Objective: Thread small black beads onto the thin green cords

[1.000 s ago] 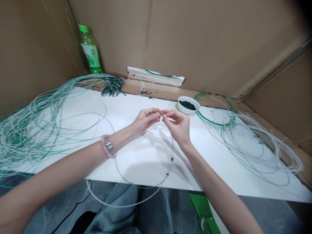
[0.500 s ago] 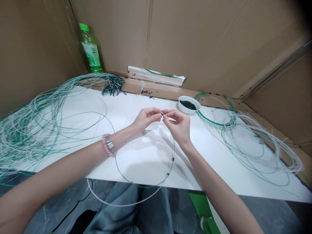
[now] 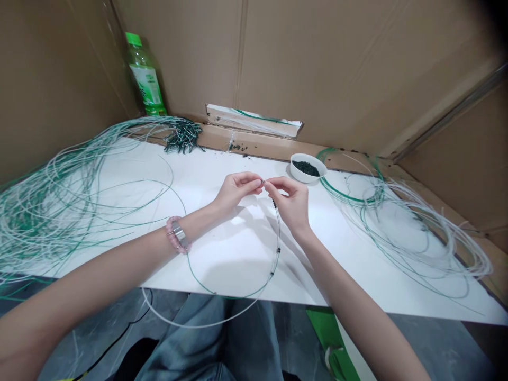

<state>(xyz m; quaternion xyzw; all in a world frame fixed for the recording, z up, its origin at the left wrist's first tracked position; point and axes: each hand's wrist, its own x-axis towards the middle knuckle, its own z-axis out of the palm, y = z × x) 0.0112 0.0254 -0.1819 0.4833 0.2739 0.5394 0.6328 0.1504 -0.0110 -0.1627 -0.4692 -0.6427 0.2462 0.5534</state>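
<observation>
My left hand [image 3: 240, 190] and my right hand [image 3: 291, 200] meet fingertip to fingertip above the white table, each in a pinch. A tiny dark piece shows between them, too small to make out. From my right fingers hang thin green and white strands [image 3: 279, 233] carrying small black beads [image 3: 278, 250]. The strands loop down past the table's front edge and back up toward my left wrist, which wears a pink bracelet. Just behind my right hand stands a white bowl [image 3: 296, 173] of small dark beads.
Green and white strands [image 3: 71, 185] pile on the left, their dark beaded ends [image 3: 183, 135] at the back. Coiled strands [image 3: 432, 254] lie on the right. A green bottle [image 3: 146, 84] stands in the back left corner, against cardboard walls [image 3: 309, 63].
More black beads now show on the strands just below my right fingers. The lower loop has shifted slightly. Both hands remain pinched together at nearly the same place.
</observation>
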